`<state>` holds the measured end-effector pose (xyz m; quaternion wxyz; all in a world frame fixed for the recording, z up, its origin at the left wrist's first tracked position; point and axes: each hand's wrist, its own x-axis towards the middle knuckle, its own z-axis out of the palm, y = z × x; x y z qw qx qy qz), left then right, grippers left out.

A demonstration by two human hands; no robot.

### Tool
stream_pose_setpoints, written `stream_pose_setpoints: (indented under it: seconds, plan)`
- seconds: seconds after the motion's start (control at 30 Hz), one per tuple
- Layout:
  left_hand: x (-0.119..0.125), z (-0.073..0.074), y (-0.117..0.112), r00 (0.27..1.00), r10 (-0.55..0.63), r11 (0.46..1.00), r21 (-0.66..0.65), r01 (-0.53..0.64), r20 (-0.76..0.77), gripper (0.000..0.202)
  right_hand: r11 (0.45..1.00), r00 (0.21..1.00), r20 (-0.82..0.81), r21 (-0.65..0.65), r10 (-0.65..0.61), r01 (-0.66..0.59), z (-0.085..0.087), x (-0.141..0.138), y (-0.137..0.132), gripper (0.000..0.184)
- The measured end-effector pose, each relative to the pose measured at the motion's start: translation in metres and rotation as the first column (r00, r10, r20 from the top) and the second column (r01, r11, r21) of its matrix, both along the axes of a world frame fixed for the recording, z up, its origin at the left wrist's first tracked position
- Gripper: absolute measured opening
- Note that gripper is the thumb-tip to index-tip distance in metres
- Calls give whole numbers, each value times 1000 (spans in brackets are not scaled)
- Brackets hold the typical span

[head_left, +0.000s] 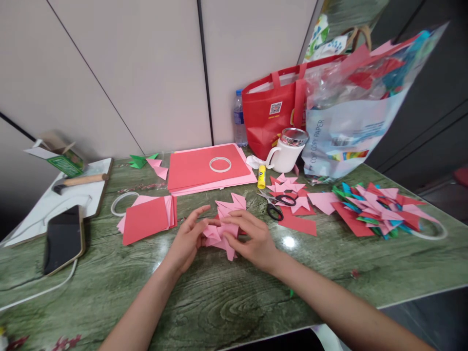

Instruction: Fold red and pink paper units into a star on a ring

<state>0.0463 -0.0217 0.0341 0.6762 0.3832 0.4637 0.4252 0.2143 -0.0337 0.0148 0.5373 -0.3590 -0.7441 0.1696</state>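
Near the middle of the green table, both hands are at a pink folded-paper piece (214,234) with pointed tips. My left hand (188,237) pinches its left side between thumb and fingers. From the right, my right hand (255,239) grips the piece with thumb below and fingers on top. Just behind lies another pink pointed paper shape (237,201), partly hidden by the fingers, with some red paper under it. Scissors (277,201) with black handles rest to the right, against pink folded stars (287,184).
Left are a red and pink paper stack (146,220), a phone (64,239) and a hammer (82,180). Behind are large red sheets (197,170) with a tape roll (220,165), a glue stick (261,177) and a white mug (287,153). Right is a pile of folded papers (380,207).
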Motion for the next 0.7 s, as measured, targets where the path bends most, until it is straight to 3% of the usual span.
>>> stream_pose_setpoints:
  seconds: [0.17, 0.27, 0.37, 0.43, 0.7]
  plan:
    - [-1, -4, -1, 998, -62, 997, 42, 61, 9, 26, 982, 996, -87, -188, 16, -32, 4, 2, 2, 23]
    - [-2, -2, -3, 983, -181, 980, 86, 180, 10, 36, 953, 991, -131, -297, 16, -54, 4, 3, 4, 19]
    - [-1, 3, -4, 964, -261, 956, 124, 266, -58, 59, 932, 986, -167, -360, -11, -51, 3, 4, 7, 15]
    - [0, 5, -5, 960, -257, 955, 128, 269, -108, 62, 913, 977, -212, -401, -14, -74, 2, 3, 9, 13]
    - [-1, 5, -4, 960, -257, 955, 119, 270, -115, 40, 858, 948, -317, -484, 11, -172, -2, 1, 10, 12]
